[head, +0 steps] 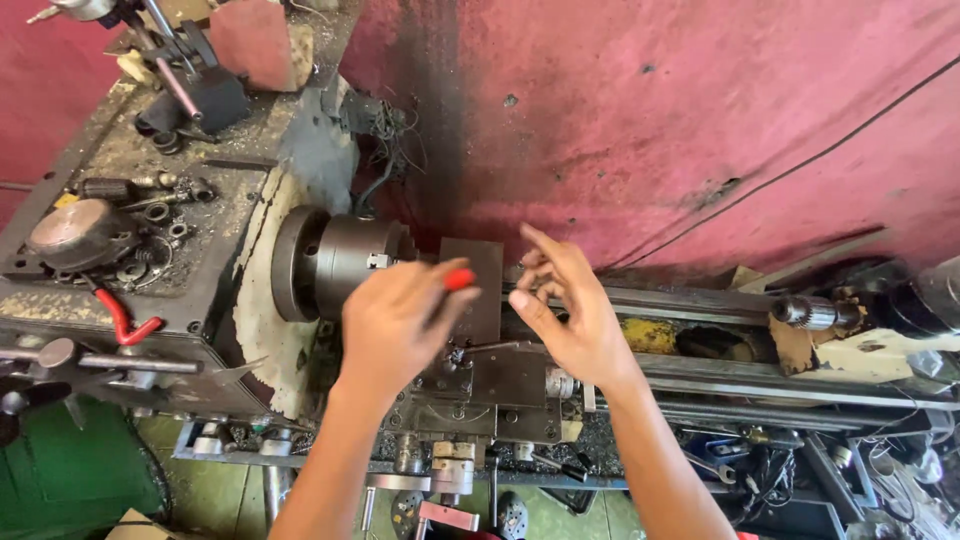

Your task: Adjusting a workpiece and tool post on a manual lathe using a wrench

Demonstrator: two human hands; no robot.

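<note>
Packages: none in view
Labels: none legible — machine surfaces bare, grimy metal
Signs: none on the far red wall
Screens: none

Workshop setting: stained, dark red wall with a black soot streak and a thin cable running diagonally; greenish tiled floor below; even daylight.
</note>
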